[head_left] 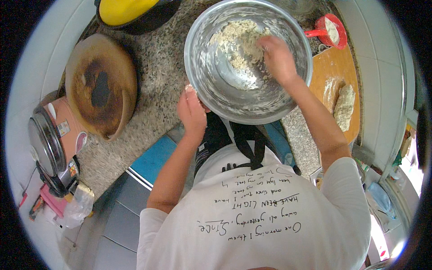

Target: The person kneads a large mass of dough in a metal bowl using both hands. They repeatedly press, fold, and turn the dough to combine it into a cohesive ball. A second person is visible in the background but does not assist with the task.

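A large metal bowl (194, 72) sits at the counter's near edge, its inner wall smeared with flour. Crumbly, flaky dough (236, 38) and loose flour lie across its bottom. My right hand (278, 58) reaches into the bowl from the right, fingers curled together in the right side of the dough; it is slightly blurred. On the outside, at the bowl's lower left, my left hand (192, 110) grips near the rim, with floury fingertips. Part of that grip is hidden behind the bowl.
A floured wooden board (326, 69) holds a long dough piece (344, 108) on the right. Beyond it is a red scoop (320, 33) of flour. Left stand a scorched round lid (121, 67), a pink rice cooker (67, 128) and a dark pan (166, 11) with yellow contents.
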`<action>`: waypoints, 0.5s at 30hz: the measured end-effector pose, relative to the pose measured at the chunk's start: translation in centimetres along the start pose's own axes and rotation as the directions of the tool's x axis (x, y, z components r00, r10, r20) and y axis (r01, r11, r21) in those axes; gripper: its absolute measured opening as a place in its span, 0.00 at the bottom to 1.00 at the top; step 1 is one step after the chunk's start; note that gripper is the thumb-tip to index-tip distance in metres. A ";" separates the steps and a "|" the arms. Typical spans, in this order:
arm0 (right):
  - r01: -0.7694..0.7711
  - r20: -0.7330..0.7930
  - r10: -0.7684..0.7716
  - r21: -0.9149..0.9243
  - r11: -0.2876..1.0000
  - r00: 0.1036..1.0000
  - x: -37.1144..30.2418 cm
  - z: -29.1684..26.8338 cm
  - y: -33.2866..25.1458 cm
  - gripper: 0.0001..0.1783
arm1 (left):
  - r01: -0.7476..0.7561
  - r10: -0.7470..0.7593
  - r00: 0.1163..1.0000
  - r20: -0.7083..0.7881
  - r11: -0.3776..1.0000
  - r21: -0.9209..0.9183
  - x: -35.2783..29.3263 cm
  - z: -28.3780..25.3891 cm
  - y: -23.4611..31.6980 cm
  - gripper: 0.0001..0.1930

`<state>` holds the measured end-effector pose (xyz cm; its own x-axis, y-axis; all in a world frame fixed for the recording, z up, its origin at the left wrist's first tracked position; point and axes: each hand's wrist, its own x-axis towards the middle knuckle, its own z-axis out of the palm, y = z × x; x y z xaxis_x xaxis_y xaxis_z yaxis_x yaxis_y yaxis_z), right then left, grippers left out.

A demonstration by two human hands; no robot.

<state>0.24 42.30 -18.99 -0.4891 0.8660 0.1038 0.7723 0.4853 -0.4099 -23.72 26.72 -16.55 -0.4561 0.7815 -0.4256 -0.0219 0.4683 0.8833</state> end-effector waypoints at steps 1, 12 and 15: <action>-0.063 -0.062 0.060 -0.042 0.997 0.996 1.4 0.0 0.5 0.20 | 0.136 -0.130 0.989 0.073 0.987 -0.087 0.0 -0.5 0.0 0.27; 0.018 -0.125 0.010 0.220 0.975 0.992 2.6 2.0 -0.1 0.17 | -0.497 0.454 0.867 0.203 0.778 0.385 11.0 1.6 7.7 0.21; -0.158 -0.215 0.208 0.228 0.961 0.954 4.1 3.0 0.6 0.17 | -0.598 0.567 0.800 0.195 0.729 0.333 10.1 2.2 5.7 0.20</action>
<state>-2.52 45.81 -21.58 -0.2190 0.9531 0.2089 0.7269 0.3022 -0.6167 -26.48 38.15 -16.27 -0.2039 0.9714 0.1220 0.5529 0.0114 0.8332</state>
